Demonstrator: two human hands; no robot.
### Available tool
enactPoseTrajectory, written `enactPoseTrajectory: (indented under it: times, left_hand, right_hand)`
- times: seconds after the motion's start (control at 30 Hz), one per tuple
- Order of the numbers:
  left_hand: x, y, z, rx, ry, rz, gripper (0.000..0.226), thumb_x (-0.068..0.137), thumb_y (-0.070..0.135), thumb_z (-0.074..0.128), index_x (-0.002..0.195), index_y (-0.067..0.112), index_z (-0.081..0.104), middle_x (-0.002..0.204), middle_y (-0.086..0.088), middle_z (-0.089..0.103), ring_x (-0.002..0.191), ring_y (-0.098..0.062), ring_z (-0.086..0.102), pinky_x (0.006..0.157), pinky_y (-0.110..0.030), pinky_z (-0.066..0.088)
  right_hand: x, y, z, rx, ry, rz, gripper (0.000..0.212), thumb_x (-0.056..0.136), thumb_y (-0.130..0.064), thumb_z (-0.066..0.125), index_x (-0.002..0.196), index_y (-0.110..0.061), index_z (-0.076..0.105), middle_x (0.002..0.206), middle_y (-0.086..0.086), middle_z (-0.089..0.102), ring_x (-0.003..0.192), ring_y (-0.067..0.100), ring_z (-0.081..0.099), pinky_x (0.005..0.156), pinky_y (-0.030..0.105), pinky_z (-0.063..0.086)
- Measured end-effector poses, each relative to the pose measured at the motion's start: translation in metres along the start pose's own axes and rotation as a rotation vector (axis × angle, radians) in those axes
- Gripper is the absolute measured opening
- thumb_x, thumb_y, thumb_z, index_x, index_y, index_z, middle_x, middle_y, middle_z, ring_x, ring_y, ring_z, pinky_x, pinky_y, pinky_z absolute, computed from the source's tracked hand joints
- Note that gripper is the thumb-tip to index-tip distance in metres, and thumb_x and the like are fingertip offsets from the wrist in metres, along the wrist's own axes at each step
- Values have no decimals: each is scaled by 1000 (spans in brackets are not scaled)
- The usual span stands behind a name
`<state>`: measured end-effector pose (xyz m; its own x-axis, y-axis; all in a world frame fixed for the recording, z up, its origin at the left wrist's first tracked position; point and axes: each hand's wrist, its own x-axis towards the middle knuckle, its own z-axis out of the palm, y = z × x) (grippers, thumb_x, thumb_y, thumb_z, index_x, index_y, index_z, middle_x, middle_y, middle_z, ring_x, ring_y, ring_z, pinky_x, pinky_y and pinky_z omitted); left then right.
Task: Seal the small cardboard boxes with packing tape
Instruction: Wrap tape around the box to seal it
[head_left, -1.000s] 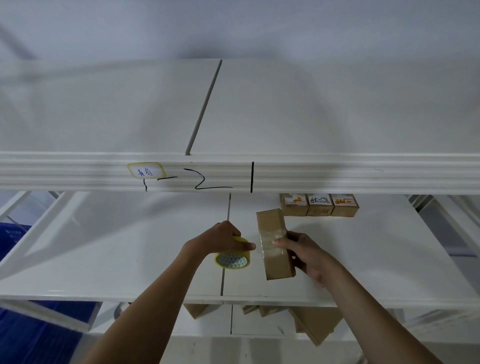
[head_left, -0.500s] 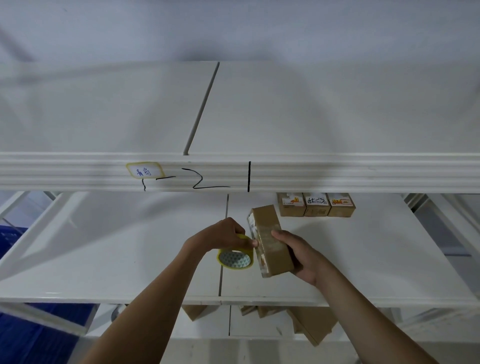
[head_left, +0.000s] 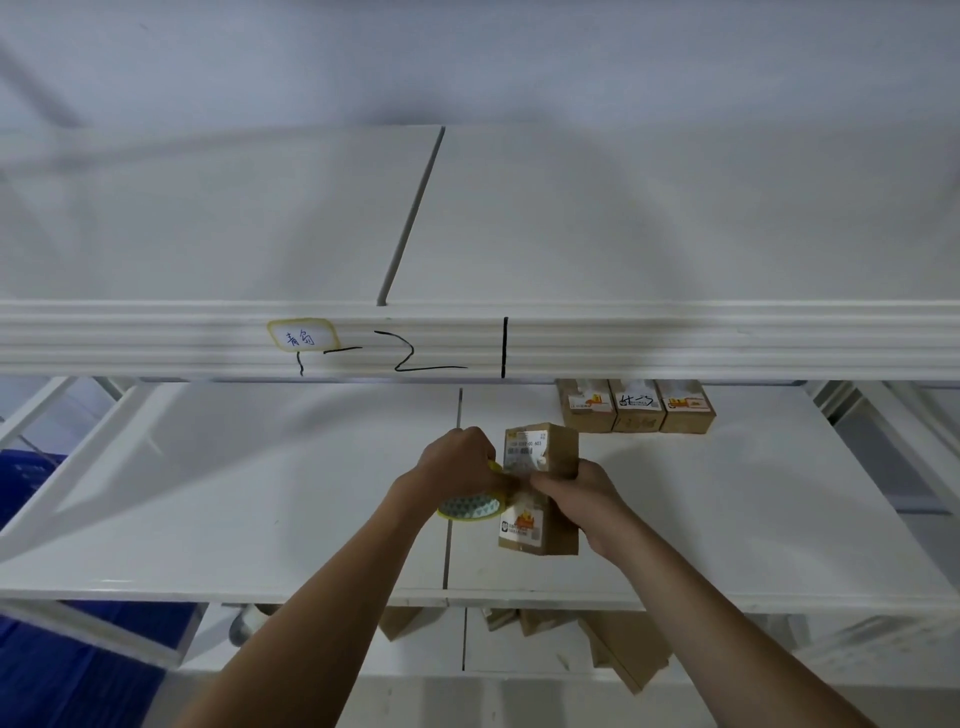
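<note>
Head view: below the near shelf edge, brown cartons (head_left: 618, 644) lie on a lower level. Above the middle shelf (head_left: 208, 519), the left hand (head_left: 457, 467) grips a yellow tape roll (head_left: 467, 509), touching the box (head_left: 540, 488) that the right hand (head_left: 582, 493) holds upright, fingers curled round it, labels facing the camera. Farther back, three boxes (head_left: 636, 405) stand in a row. Beyond them, the upper shelf's front edge bears a handwritten label (head_left: 301, 336).

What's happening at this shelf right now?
A person is taping a small cardboard box over a white shelf. The right hand grips the box; the left hand holds a tape roll against its side. Three more boxes stand in a row at the back of the shelf.
</note>
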<state>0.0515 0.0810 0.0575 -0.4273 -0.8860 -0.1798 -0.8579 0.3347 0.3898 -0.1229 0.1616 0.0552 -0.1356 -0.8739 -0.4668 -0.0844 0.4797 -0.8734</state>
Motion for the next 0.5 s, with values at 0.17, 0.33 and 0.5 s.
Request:
enactPoseTrajectory:
  times: [0.17,0.33,0.5]
  left_hand:
    - [-8,-5,-14,-185,-109,37,37,83,52,74,75,16,68,73,3,64,73,-14,65,58,-17,46]
    - [-19,-13,-26,-474,-213,26,39,86,41,76,58,20,59,59,10,55,63,-7,55,60,-20,42]
    - [-19,-24,-23,-521,-219,3,43,84,40,79,55,20,54,59,5,51,62,-9,52,61,-24,40]
  right_hand:
    - [-2,-5,-16,23,-34,18,22,85,-15,77,106,-17,70,95,1,78,88,17,75,73,30,58]
    - [0,-3,-29,56,-50,28,27,85,-10,76,111,-12,69,95,6,79,89,22,76,77,36,60]
    - [3,2,-26,53,-90,44,36,82,-13,80,115,-11,67,101,8,78,92,23,75,78,37,61]
